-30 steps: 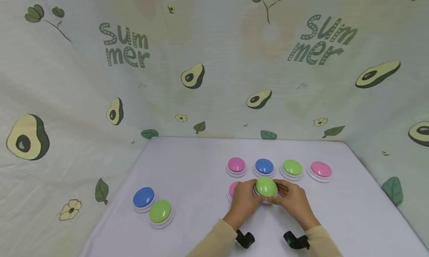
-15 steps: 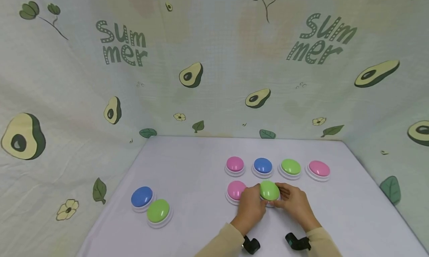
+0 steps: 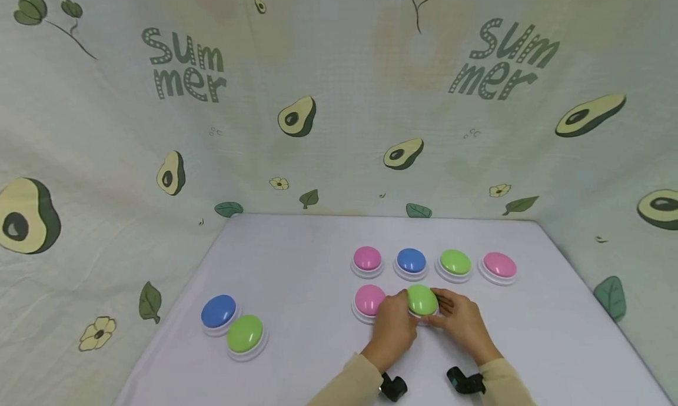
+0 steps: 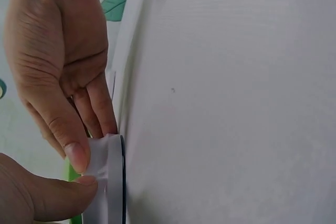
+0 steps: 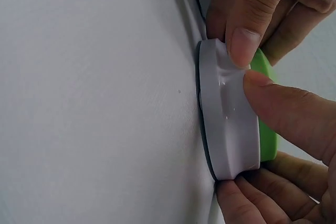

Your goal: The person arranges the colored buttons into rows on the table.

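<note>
Both hands hold a green push button [image 3: 422,300] with a round white base, close over the white table. My left hand [image 3: 393,326] grips its left side, and my right hand [image 3: 465,323] grips its right side. In the right wrist view, both thumbs press the near side of the white base [image 5: 231,140], and the right fingertips [image 5: 233,198] curl under its lower edge. The left wrist view shows the two thumbs almost meeting on the base [image 4: 102,205]. Just left of my left hand sits a pink button [image 3: 369,300], its right edge partly covered.
Behind the hands runs a row of buttons: pink [image 3: 367,259], blue [image 3: 411,260], green [image 3: 455,262] and pink [image 3: 500,265]. At the left of the table stand a blue button [image 3: 218,311] and a green one [image 3: 245,334]. A printed cloth [image 3: 339,88] hangs behind.
Both hands have shifted the green button slightly right and nearer, compared with the row behind. The pink button beside the left hand shows more now. The head view has turned a little.
</note>
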{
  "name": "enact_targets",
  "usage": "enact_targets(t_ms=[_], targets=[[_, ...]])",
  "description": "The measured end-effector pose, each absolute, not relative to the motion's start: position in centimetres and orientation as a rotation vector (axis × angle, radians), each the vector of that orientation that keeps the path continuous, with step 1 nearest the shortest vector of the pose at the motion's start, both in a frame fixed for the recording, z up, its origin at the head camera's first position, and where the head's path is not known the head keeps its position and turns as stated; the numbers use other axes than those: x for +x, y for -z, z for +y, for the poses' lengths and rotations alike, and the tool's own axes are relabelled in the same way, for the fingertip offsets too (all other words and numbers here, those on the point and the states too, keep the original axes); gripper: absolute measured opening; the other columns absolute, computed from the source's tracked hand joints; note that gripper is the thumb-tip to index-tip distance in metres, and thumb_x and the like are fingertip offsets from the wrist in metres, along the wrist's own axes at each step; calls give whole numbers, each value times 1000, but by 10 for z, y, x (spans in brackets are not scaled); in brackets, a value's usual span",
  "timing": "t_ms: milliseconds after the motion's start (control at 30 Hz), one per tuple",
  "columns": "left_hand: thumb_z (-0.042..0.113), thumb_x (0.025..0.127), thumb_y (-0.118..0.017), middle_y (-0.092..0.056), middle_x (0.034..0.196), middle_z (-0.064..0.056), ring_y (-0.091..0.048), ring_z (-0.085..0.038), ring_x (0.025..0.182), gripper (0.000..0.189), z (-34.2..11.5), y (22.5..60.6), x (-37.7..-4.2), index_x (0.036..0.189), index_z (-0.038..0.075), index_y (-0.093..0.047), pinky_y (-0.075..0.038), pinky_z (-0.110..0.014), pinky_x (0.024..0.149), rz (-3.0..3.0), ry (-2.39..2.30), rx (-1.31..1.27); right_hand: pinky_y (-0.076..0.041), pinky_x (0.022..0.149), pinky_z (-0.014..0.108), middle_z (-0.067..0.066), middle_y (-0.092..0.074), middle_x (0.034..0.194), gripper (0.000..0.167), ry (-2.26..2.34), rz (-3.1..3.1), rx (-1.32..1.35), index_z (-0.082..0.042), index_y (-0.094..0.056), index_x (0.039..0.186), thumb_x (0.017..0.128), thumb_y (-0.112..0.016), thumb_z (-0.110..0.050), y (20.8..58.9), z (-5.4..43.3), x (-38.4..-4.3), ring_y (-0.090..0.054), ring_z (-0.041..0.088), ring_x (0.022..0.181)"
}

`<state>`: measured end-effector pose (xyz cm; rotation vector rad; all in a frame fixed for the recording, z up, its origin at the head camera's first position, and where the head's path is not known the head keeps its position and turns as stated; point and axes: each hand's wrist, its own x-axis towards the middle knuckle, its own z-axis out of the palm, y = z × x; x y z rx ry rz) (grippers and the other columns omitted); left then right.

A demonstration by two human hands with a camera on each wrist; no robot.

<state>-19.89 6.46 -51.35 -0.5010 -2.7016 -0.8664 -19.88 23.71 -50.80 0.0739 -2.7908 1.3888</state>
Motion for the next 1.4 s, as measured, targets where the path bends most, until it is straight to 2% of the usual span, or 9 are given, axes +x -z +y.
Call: enact_targets(t_ms=[267,467,633,900,1100,1233,1400], targets=[[9,80,-90,-74,96,-8,-70,-20,94,40,64,513,-195,114,1,-70,-59,-30,87,-2740,875,-488,-54,101,44,32,-61,139,75,-1361,-2807,63,8,-60,139,78,-94,-18,512,236,-197,-63,45,127],[21,85,-89,-75,104,-12,-71,-22,99,50,62,512,-195,123,-4,-67,-58,-31,91,-2773,842,-513,-53,102,45,32,-60,140,79,-1371,-2810,75,9,-59,140,78,-95,-24,514,234,-196,-61,46,128],[25,89,-86,-74,117,-18,-71,-26,109,59,55,510,-196,131,-9,-63,-57,-35,98,-2820,930,-545,-54,101,45,33,-60,139,78,-1343,-2820,95,10,-58,140,78,-94,-22,515,233,-195,-62,45,127],[27,93,-82,-71,129,-16,-67,-25,120,59,42,501,-192,137,-7,-61,-55,-37,103,-2805,1063,-591,-53,102,52,34,-57,142,81,-1227,-2821,129,14,-53,143,80,-92,-17,507,226,-193,-60,49,127],[20,94,-80,-70,131,-19,-67,-29,122,55,14,486,-185,138,-7,-62,-56,-41,102,-2702,1203,-554,-53,101,59,34,-57,142,80,-1103,-2770,156,13,-55,142,82,-92,-23,492,212,-193,-59,54,126],[14,93,-80,-72,126,-22,-70,-30,114,51,-11,476,-180,135,-9,-64,-59,-42,96,-2591,1292,-510,-51,103,61,33,-58,143,77,-1106,-2747,162,10,-54,145,85,-90,-23,479,195,-195,-58,53,128],[8,92,-80,-68,131,-26,-71,-34,112,49,-52,466,-174,134,-11,-63,-61,-41,94,-2516,1334,-427,-51,104,60,29,-58,144,76,-1136,-2688,265,7,-55,146,84,-90,-18,466,163,-202,-59,49,129]])
